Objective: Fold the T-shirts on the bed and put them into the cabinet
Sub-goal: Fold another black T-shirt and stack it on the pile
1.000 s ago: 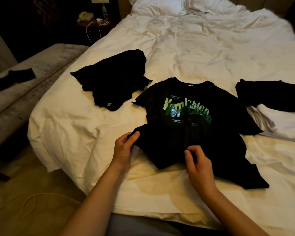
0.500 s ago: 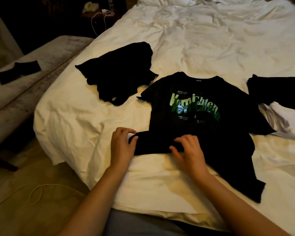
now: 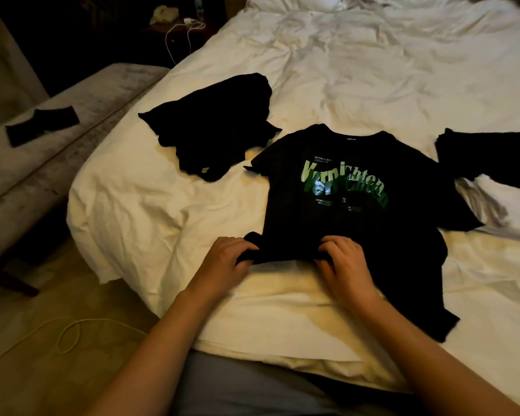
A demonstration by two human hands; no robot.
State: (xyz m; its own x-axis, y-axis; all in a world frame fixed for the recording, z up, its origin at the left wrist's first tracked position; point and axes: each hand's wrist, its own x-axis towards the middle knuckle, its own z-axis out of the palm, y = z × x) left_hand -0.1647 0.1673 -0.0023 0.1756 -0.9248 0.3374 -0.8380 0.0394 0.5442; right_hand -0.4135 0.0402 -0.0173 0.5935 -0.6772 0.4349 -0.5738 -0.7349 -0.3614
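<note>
So we've got the black T-shirt (image 3: pixel 351 211) with the green lettering lying face up near the foot of the bed (image 3: pixel 357 85), on the white sheet. Our left hand (image 3: pixel 227 259) grips the shirt's bunched lower left corner, fingers curled round the cloth, and our right hand (image 3: pixel 342 259) pinches the same folded-up bottom edge just beside it. A crumpled black shirt (image 3: pixel 213 127) sits up and to the left, another dark garment (image 3: pixel 490 154) lies off to the right over a white one (image 3: pixel 511 205). Beside the bed there's a grey bench (image 3: pixel 72 121) with a dark cloth (image 3: pixel 42 124) on it.
</note>
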